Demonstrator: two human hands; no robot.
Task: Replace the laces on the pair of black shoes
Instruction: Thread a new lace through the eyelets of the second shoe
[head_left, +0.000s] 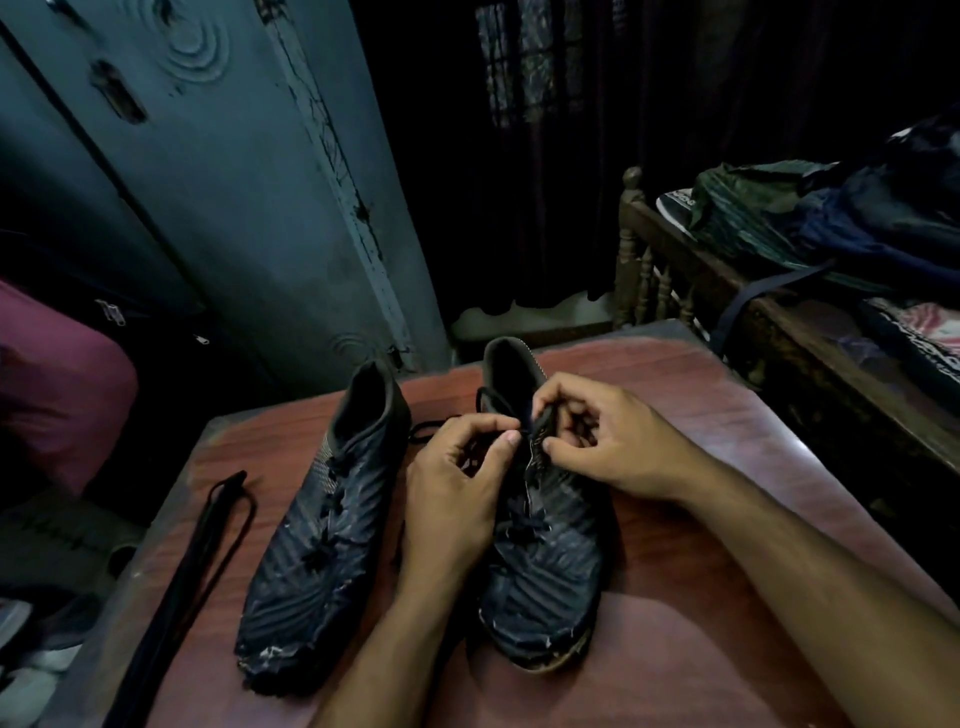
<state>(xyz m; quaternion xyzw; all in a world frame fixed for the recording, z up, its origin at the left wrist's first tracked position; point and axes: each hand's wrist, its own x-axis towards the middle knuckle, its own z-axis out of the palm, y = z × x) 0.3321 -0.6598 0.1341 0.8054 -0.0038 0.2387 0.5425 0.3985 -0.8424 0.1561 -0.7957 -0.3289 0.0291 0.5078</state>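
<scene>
Two worn black shoes stand side by side on a reddish wooden table (727, 452), toes toward me. The left shoe (317, 525) is laced and untouched. Over the upper eyelets of the right shoe (545, 561) both hands work. My left hand (457, 493) pinches a black lace between thumb and fingers. My right hand (597, 441) pinches the lace end at the shoe's tongue. A loop of that lace (488, 397) arches by the collar. A separate bundle of black laces (208, 535) lies along the table's left edge.
A blue-grey metal cupboard (234, 197) stands behind the table on the left. A wooden bed frame (675, 270) with piled clothes and bags is at the right. Magenta fabric (57, 384) and a pale shoe (21, 654) sit low on the left.
</scene>
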